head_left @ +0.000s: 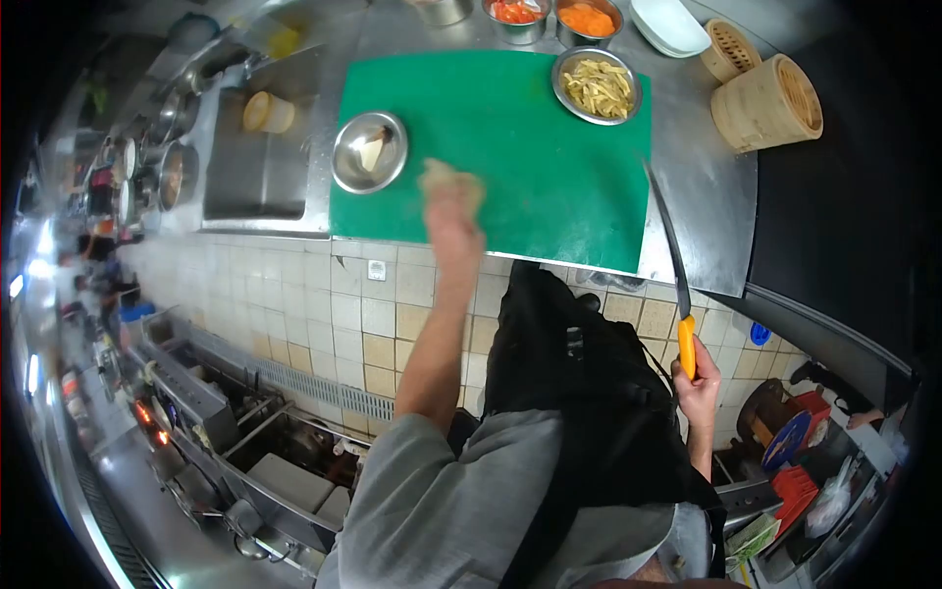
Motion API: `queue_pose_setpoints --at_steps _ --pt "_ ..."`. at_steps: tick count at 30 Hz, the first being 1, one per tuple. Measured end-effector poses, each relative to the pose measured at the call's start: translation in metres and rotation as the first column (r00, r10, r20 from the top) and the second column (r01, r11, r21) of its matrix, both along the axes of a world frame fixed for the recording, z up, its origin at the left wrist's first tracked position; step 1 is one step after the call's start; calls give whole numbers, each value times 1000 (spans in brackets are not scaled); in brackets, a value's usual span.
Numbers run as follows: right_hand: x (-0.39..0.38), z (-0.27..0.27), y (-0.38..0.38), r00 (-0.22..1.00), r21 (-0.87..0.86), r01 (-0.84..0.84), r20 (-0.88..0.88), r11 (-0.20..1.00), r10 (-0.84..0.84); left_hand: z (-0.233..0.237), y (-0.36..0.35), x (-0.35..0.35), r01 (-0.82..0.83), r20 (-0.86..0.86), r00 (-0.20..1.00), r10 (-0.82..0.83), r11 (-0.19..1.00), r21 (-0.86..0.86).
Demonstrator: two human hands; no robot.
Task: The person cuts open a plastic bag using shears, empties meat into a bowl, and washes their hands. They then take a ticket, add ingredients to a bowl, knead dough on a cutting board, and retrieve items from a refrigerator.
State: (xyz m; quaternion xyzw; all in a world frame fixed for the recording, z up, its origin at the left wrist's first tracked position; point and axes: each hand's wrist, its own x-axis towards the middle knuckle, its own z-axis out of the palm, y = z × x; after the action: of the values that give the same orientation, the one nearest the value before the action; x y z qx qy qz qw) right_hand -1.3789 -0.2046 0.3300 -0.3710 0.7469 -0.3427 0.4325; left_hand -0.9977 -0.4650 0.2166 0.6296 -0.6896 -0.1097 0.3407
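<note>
My left hand [454,218] is blurred by motion over the green cutting board [549,196], right of a small metal bowl. A pale yellowish thing, too smeared to name, shows at its fingers. That metal bowl [370,152] holds a pale wedge-shaped piece and something brown. In my right hand [698,385] is the yellow-orange handle of a long knife [674,245], held beyond the counter's front edge with its blade reaching up to the board's right edge. Another metal bowl [597,85], full of pale yellow strips, rests at the board's back right.
Behind the board stand containers of red pieces [515,12] and orange pieces [587,18], with white dishes [671,26]. Bamboo steamers [765,103] are at the right. A sink [257,162] with a yellowish tub [268,113] lies left.
</note>
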Motion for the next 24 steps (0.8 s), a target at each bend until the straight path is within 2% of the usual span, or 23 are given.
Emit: queue_pose_setpoints --at_steps 3,4,6,8,10,13,15,16,17,19,20,22,24 --pt "6 -4 0 998 60 46 47 997 -49 -9 13 -60 356 -69 933 -352 932 66" --pt "6 -3 -3 998 48 45 41 998 -47 -5 6 -68 355 -72 933 -351 933 53" --pt "9 -1 -3 1000 -2 -7 -23 1000 7 18 -13 -81 330 -200 920 -338 941 -73" --pt "12 6 -2 999 -10 10 -36 1000 -11 46 -62 -56 235 -426 894 -140 956 178" --pt "14 15 -2 999 -11 34 -34 999 -34 63 -132 -25 128 -22 991 -131 985 -117" --pt "19 19 5 993 40 114 -40 993 -113 39 -210 -9 131 -20 991 -136 976 -172" --pt "19 9 22 989 28 146 -29 989 -145 28 -222 -20 136 118 985 -124 986 -97" --pt "19 5 28 986 12 165 -10 986 -165 21 -222 -29 143 93 986 -141 990 -15" --pt "21 8 29 984 19 175 -12 984 -175 15 -210 -39 153 91 984 -151 988 -8" --pt "29 13 30 978 80 206 3 975 -207 5 -177 -55 375 53 927 -371 920 -115" --pt "30 6 34 974 51 223 26 973 -225 9 -164 -60 383 55 924 -379 916 -115" --pt "34 8 28 979 48 204 -16 978 -203 17 -132 -72 498 -12 867 -498 867 11" --pt "35 4 29 983 -15 146 -107 989 -146 15 -94 -86 713 81 693 -717 697 76"
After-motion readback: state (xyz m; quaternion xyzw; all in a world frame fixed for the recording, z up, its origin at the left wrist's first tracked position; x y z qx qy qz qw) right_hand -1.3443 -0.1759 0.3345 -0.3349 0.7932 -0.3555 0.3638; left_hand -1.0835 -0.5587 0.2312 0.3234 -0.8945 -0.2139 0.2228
